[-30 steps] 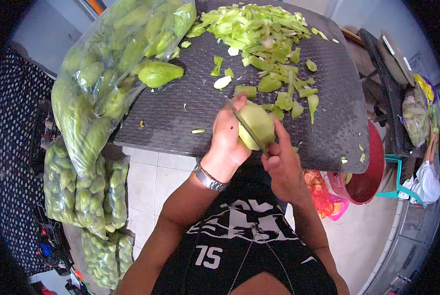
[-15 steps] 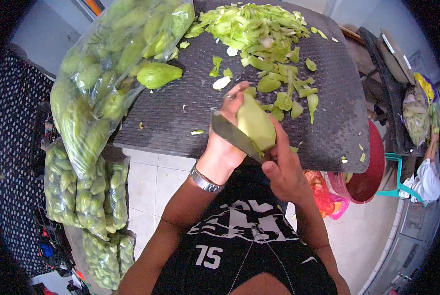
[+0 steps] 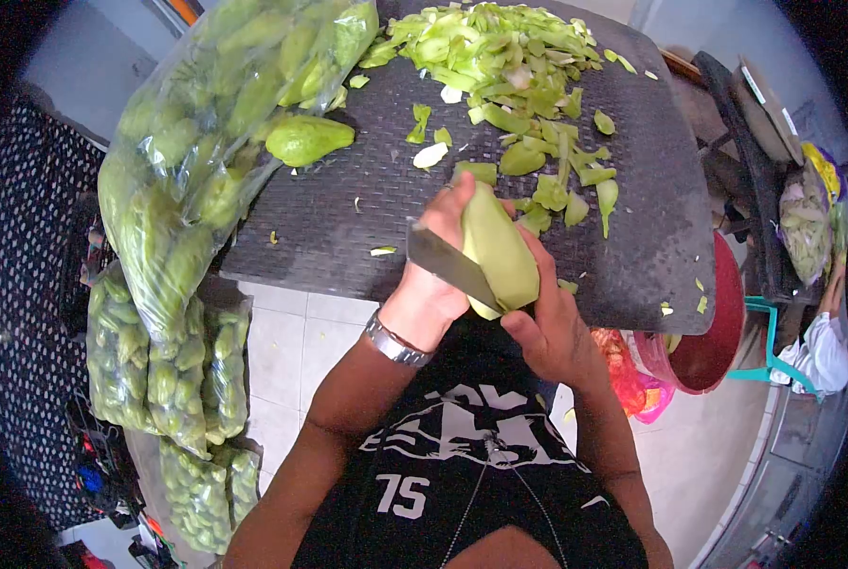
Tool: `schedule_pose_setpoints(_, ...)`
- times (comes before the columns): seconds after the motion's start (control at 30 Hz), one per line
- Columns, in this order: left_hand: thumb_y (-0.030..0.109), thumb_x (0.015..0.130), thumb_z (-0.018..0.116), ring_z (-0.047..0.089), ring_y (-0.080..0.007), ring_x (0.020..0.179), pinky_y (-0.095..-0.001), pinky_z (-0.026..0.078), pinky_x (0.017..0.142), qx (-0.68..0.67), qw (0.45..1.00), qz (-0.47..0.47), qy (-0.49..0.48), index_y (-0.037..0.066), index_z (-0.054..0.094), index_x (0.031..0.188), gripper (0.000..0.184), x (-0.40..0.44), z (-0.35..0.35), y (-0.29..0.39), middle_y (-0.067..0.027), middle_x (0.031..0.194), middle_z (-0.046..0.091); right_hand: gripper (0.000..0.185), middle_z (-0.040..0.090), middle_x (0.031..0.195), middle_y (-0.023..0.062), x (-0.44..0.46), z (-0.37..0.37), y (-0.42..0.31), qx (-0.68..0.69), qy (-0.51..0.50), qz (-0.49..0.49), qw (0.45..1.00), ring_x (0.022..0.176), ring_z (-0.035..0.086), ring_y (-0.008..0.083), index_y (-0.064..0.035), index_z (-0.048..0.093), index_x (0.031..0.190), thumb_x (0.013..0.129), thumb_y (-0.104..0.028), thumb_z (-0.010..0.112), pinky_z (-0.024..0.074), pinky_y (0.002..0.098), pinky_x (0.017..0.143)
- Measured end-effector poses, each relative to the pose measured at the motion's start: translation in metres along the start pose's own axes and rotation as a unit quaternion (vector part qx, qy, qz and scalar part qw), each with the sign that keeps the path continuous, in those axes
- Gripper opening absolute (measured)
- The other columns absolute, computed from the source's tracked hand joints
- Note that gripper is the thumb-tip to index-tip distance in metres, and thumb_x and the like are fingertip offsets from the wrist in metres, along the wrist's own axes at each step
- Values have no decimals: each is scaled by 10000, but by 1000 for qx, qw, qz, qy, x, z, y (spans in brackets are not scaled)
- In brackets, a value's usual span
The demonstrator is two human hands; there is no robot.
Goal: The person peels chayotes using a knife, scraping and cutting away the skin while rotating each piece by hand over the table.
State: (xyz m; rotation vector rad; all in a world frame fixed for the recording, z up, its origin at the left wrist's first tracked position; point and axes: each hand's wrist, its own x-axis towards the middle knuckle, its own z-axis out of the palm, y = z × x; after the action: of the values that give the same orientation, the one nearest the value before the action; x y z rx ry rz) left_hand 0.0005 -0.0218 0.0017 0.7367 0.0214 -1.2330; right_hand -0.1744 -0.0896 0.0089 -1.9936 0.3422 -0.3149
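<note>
Your left grip [image 3: 433, 296] is clasping a pale-green, peeled chayote [image 3: 501, 248], slanting toward eleven o'clock, and your right grip [image 3: 553, 332] is clenching a knife [image 3: 450, 262] pointing to ten!

The knife [image 3: 450, 264] has its handle hidden by the right hand [image 3: 555, 327]; the large bag [image 3: 191, 156] (upper end unseen) crosses the top edge.

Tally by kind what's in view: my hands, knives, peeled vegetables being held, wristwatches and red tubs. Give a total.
Hands: 2 (left hand, right hand)
Knife: 1
Peeled vegetable: 1
Wristwatch: 1
Red tub: 1
Total: 6
</note>
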Motion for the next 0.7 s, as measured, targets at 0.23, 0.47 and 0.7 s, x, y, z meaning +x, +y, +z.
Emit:
schedule_pose_setpoints(0.23, 554, 1066, 452, 668, -214, 840, -385, 581, 760, -47, 996, 78, -9, 74, 597, 1077, 502, -7, 8, -9, -84, 971, 657, 860, 519, 1418, 357, 3, -1, 0, 1, 20, -20, 1000, 1303, 532, 515, -31, 138, 1590, 1023, -558, 512, 457, 497, 1073)
schedule_pose_setpoints(0.47, 550, 1103, 313, 642, -190, 884, -349, 543, 820, -28, 980, 185, 60, 67, 603, 1112, 564, -15, 22, -20, -80, 981, 651, 797, 590, 1326, 338, 8, -1, -9, 44, 29, 41, 998, 1264, 567, 508, -7, 243, 1543, 1039, -588, 451, 480, 504, 1022)
schedule_pose_setpoints(0.7, 564, 1084, 321, 630, -292, 1067, -430, 506, 978, -40, 983, 180, 22, 17, 557, 1242, 616, -5, 15, -3, -157, 1133, 656, 607, 656, 1175, 306, 13, -10, 1, 66, 43, 124, 989, 1151, 640, 481, -5, 425, 1402, 1018, -447, 589, 522, 494, 934)
